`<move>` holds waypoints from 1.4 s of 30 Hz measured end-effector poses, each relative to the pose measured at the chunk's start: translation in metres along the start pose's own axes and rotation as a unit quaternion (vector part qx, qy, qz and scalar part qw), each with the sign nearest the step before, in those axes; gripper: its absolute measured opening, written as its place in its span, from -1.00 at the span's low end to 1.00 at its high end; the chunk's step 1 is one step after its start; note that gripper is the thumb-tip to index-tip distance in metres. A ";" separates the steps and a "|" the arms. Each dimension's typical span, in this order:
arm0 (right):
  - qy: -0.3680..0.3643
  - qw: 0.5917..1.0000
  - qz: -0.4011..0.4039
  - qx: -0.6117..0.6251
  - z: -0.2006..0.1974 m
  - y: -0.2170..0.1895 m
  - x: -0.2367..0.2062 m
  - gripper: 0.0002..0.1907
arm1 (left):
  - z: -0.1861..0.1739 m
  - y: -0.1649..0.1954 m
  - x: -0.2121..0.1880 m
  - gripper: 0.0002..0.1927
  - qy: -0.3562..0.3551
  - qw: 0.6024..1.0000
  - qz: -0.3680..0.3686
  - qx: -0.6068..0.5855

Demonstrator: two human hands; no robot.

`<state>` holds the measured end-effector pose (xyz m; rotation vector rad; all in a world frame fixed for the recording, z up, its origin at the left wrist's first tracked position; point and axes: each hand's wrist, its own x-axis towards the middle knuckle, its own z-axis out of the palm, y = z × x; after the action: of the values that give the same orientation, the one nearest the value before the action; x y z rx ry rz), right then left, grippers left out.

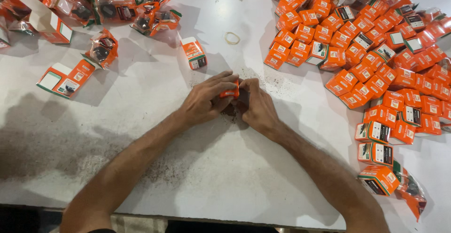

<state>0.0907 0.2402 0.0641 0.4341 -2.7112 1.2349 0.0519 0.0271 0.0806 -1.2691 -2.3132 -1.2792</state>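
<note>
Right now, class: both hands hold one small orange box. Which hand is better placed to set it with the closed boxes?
Probably the right hand. The pile of closed orange boxes lies on its side, while the left hand would have to cross over. Both grip the small orange box.

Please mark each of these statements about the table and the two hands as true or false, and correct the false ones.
1. Both hands, left hand and right hand, close around one small orange box. True.
2. The big heap of closed orange boxes lies on the left. False: on the right.
3. A rubber band lies on the white table. True.
4. The table is green. False: white.
</note>
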 end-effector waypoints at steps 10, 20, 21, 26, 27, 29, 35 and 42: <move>-0.029 0.999 0.045 -0.004 -0.004 -0.006 0.001 -0.45 | 0.007 -0.008 -0.004 -0.83 0.030 0.990 -0.045 -0.128; -0.013 0.996 -0.088 -0.026 -0.003 0.005 -0.002 -0.15 | 0.004 -0.006 -0.010 -0.77 -0.040 0.990 0.071 0.114; -0.017 0.992 -0.119 -0.047 -0.002 0.007 -0.002 -0.05 | 0.003 -0.006 -0.012 -0.79 -0.039 0.984 0.079 0.154; 0.082 0.990 -0.059 -0.097 -0.006 0.016 0.011 -0.24 | -0.007 -0.010 -0.019 -0.56 0.037 0.979 0.073 0.184; 0.147 0.980 -0.044 -0.127 -0.009 0.017 0.013 -0.28 | -0.010 -0.013 -0.017 -0.53 0.058 0.978 0.057 0.194; 0.254 0.951 -0.109 -0.141 -0.017 0.019 0.015 -0.14 | -0.021 -0.023 -0.004 -0.35 0.116 0.966 -0.007 0.233; 0.093 0.976 -0.102 0.167 0.002 0.012 0.008 -0.13 | -0.023 -0.031 0.038 -0.35 0.020 0.973 -0.161 0.166; -0.036 0.810 0.102 0.576 -0.002 0.027 0.020 -0.08 | -0.006 -0.014 0.021 -0.14 -0.041 0.997 0.045 -0.045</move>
<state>0.0632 0.2545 0.0512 0.2598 -1.7154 2.8671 0.0268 0.0311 0.0876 -1.4630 -2.2471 -1.3391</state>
